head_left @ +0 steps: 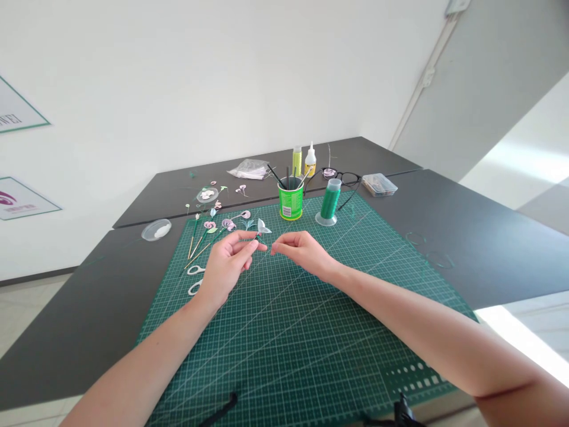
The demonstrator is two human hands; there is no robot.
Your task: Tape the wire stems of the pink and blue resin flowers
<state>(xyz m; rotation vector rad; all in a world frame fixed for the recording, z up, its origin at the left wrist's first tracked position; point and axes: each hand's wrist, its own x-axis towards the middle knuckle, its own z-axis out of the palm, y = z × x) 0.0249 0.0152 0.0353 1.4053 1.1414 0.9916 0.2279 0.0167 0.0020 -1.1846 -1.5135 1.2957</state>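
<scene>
My left hand pinches a small pale artificial flower low down, between thumb and forefinger. The petals point up above the fingertips, and a bit of dark green shows at the base. Close by on the right, my right hand has thumb and fingers pressed together; whatever is in that pinch is too fine to make out. A gap separates the two hands. Both are above the green cutting mat. Behind the right hand stands a spool of green thread.
White-handled scissors lie left of my left hand. Further back are several pink flowers on stems, a green tub of tools, a glue bottle, eyeglasses, a clear plastic box and a shallow dish.
</scene>
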